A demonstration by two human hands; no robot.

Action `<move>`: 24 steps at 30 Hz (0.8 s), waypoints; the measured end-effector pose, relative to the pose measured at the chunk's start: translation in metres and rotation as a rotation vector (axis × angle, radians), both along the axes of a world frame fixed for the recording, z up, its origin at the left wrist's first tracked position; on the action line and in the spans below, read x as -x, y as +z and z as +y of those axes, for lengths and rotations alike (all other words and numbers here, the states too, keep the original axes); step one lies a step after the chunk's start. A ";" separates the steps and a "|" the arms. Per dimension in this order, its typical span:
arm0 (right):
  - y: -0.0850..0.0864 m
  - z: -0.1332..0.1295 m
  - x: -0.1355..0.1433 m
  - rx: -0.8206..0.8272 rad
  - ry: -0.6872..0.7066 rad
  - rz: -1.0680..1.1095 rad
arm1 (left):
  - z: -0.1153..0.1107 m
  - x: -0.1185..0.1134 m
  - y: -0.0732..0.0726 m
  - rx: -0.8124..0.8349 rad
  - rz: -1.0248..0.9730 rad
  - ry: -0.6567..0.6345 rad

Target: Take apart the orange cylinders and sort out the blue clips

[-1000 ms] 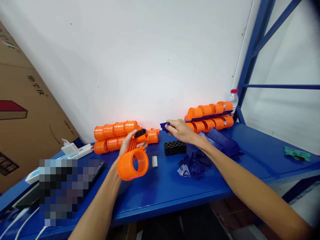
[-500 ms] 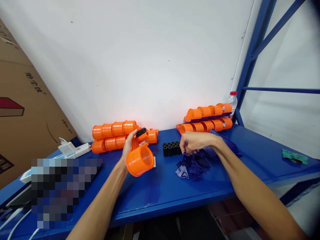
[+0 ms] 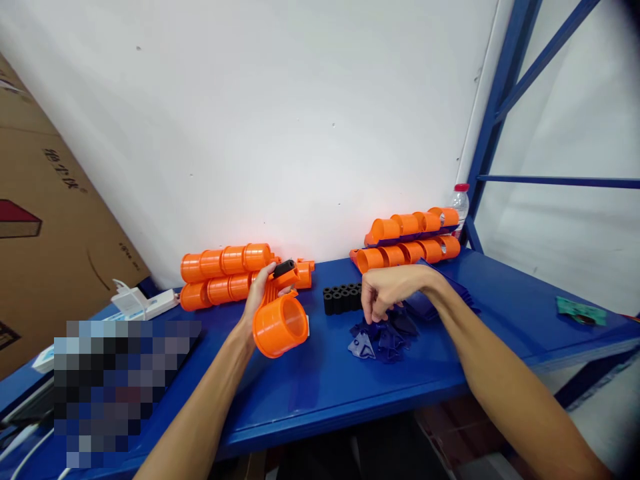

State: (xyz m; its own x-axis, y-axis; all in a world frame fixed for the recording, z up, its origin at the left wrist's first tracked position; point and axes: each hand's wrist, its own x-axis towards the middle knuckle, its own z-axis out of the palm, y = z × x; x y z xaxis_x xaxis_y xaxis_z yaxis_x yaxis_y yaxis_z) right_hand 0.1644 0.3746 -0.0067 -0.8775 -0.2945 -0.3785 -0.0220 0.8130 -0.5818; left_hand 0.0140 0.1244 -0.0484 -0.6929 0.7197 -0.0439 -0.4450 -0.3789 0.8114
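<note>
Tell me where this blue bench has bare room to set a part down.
Bare bench: the front strip between both forearms, and the right stretch between the blue sheets and green item. Crowded: back wall with orange tubes, black spacers, blue pieces under the right hand.

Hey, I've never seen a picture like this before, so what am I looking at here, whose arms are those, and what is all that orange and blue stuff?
The camera sits on a person's head, looking down at their own two bare arms over a blue table. The left hand holds an orange plastic tube part with a small black piece on top. The right hand reaches into a pile of small dark blue pieces; whether it grips one is hard to tell. Beside that pile stands a cluster of black cylinders. Two stacks of orange tubes lie against the white wall. A water bottle stands at the back right, and a white power strip lies on the left.
</note>
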 end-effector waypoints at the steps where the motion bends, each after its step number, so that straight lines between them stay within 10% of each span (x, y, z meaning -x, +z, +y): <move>1: 0.000 -0.001 0.000 0.028 0.012 0.027 | 0.000 0.000 0.000 0.008 0.013 -0.022; 10: -0.027 -0.058 0.027 0.312 -0.299 0.965 | 0.008 -0.016 0.000 0.173 0.171 -0.068; 18: -0.034 -0.070 0.035 0.213 -0.301 1.124 | 0.014 -0.024 -0.002 0.251 0.204 -0.162; 24: -0.013 -0.032 0.025 0.343 -0.530 1.097 | 0.010 -0.018 0.009 0.016 0.071 0.135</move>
